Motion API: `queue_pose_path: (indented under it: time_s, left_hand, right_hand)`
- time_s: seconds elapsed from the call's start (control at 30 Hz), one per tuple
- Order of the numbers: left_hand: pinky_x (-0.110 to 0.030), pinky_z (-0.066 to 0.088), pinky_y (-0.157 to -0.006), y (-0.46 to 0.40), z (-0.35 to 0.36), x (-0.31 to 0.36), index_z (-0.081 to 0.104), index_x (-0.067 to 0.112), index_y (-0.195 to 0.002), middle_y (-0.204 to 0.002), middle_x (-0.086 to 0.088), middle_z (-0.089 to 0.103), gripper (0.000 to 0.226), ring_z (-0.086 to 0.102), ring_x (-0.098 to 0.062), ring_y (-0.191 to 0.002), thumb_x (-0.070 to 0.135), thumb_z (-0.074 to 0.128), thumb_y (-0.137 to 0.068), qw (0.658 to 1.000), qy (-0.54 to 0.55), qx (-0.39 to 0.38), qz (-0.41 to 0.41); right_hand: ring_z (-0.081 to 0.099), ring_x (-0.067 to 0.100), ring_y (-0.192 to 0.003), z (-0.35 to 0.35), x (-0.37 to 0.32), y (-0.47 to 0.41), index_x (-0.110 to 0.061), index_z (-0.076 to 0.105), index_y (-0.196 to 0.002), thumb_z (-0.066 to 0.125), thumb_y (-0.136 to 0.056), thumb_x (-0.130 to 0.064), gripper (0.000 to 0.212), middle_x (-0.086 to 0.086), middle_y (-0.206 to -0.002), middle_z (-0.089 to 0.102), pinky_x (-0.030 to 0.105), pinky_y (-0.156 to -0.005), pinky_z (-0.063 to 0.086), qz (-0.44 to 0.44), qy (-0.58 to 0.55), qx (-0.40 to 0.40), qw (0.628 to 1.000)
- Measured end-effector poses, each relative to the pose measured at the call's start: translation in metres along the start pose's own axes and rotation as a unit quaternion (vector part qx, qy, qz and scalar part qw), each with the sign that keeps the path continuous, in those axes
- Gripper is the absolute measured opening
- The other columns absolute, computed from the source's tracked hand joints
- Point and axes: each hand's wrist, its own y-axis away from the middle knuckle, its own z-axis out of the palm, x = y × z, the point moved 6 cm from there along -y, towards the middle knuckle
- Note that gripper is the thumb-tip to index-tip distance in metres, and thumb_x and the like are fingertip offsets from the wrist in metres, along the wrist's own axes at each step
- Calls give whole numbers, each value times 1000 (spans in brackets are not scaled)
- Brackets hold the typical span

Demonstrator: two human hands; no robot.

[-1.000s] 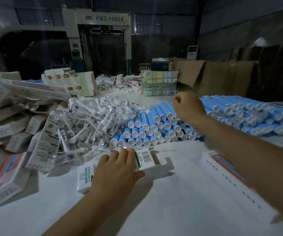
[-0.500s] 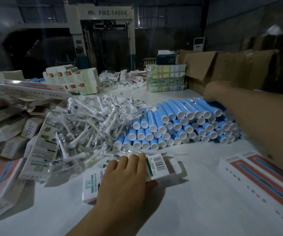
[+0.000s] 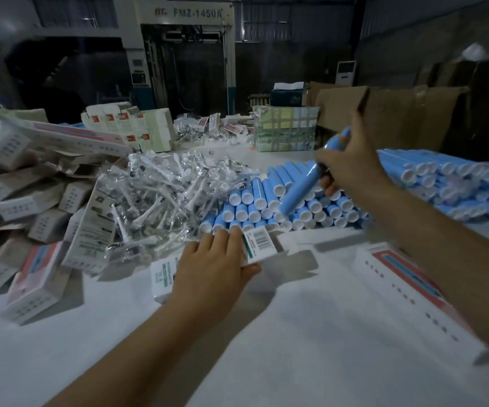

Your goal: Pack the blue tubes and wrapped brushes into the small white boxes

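A grey machine (image 3: 178, 54) lettered FMZ-1450A stands far behind the white bench (image 3: 296, 333). Brown cardboard cartons (image 3: 399, 113) line the far right, beside a white standing unit (image 3: 345, 72).

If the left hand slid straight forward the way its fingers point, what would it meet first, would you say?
Most likely the white caps of the front row of blue tubes, just beyond the left hand pressing on the small white box. Depth is unclear, though.
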Motion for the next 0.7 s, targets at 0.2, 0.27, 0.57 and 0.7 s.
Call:
queue_pose_path:
  time_s: [0.2, 0.27, 0.57, 0.7]
  left_hand:
    - [-35, 35, -93, 11, -7, -5, 25, 15, -145, -137, -4, 43, 92, 45, -24, -119, 67, -9, -76, 1000, -2, 5, -23]
    - [-35, 36, -89, 12, -11, -6, 31, 14, -141, -132, -4, 48, 87, 47, -24, -114, 67, -1, -80, 999, 1, 13, -31]
    - [-37, 41, -80, 15, -15, 2, 45, 10, -133, -118, -7, 57, 74, 54, -27, -101, 63, 22, -88, 999, 16, 42, -18]
    - [-36, 37, -86, 15, -15, 4, 36, 13, -139, -127, -5, 51, 78, 49, -25, -109, 65, 12, -86, 1000, 8, 21, -18]
  right_hand:
    - [50, 14, -36, -1, 51, 85, -26, 36, -124, 56, -88, -2, 47, 10, -77, 55, 26, -38, 46, 69, -195, 126, 970]
    - [50, 13, -35, -3, 55, 89, -25, 38, -123, 57, -87, -4, 46, 11, -78, 56, 26, -38, 46, 80, -227, 155, 958]
    - [47, 12, -36, 27, 62, 108, -30, 43, -101, 60, -87, -3, 34, 17, -78, 56, 22, -34, 36, 145, -237, 75, 958]
    - [41, 9, -43, 41, 64, 117, -16, 57, -111, 64, -87, -10, 25, 6, -73, 52, 22, -38, 33, 158, -188, 35, 969]
